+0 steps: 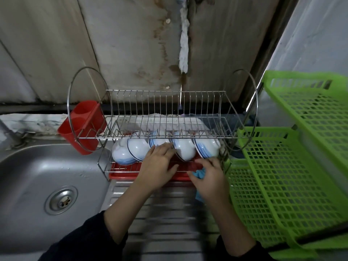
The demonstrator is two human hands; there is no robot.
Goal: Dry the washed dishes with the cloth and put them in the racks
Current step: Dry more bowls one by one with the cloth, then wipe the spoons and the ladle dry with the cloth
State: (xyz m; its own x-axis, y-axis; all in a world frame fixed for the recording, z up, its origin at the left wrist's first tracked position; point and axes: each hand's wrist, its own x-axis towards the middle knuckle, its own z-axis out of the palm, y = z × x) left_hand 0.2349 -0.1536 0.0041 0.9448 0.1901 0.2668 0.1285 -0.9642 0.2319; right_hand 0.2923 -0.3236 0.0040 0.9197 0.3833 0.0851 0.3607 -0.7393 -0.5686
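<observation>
On my head camera I look down at a two-tier wire dish rack [165,112] which stands on the ribbed steel drainboard [169,223], just to the right of the sink [28,176]. The upper tier carries no dishes that I can see. In the lower tier five white bowls with blue bands stand in a row, all tilted on their rims: the leftmost bowl [120,154], the second bowl [138,148], the third bowl [158,141], the fourth bowl [185,149] and the fifth bowl [206,147]. Under them lies a red drip tray [122,171].

The left hand [157,166] reaches into the lower tier with its fingers nearly straight. The fingertips lie at the lower edge of the third bowl and against the left side of the fourth bowl. It grips nothing.

The right hand [211,179] is at the front rail of the lower tier, just below the fifth bowl. It holds the blue cloth [198,174] bunched in the palm; one part of the cloth shows beside the thumb and another part hangs under the hand. I cannot tell if this hand touches the fifth bowl, because the picture is a little blurred there. The two hands are near to each other but apart.

A red cutlery holder [81,125] hangs on the left end ring of the wire rack. A green plastic rack [282,176] stands just beside it on the right.
</observation>
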